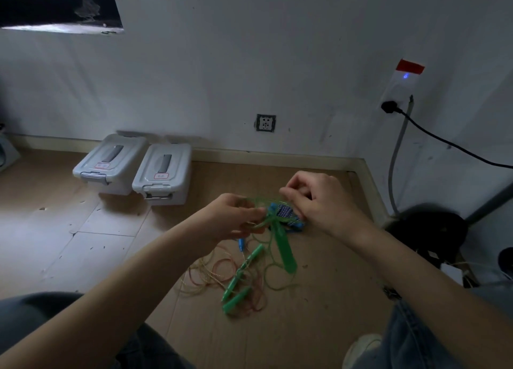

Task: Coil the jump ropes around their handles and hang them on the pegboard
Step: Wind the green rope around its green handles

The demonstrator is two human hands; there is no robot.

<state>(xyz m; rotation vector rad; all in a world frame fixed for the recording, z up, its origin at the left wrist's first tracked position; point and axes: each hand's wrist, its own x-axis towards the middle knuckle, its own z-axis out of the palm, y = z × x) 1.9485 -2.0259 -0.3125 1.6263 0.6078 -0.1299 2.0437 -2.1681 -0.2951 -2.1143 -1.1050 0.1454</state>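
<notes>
Far left, against the wall: two grey lidded storage bins side by side on the wooden floor.

Left hand: raised above the floor, fingers curled, grip narrow and pinching the thin green cord where it meets the top of a green handle. That handle hangs down and a little rightward from the pinch, its lower end free, off the floor.

Just right of the pinch, between the two hands: a blue patterned handle, partly covered by the fingers of both hands. How its cord runs cannot be made out.

Right hand: fingers curled, grip closed on the far side of the cord loop, fingertips against the blue handle. Exactly which strand it holds is hidden by its own knuckles.

Below the hands, on the floor: a loose tangle of cords, reddish, yellowish and green, with more green handles lying slantwise in it. Which cord belongs to which handle cannot be told; a small blue piece shows at the upper edge of the tangle.

Right: wall socket, black plug and cable, dark blurred object in the corner. Pegboard out of frame.
</notes>
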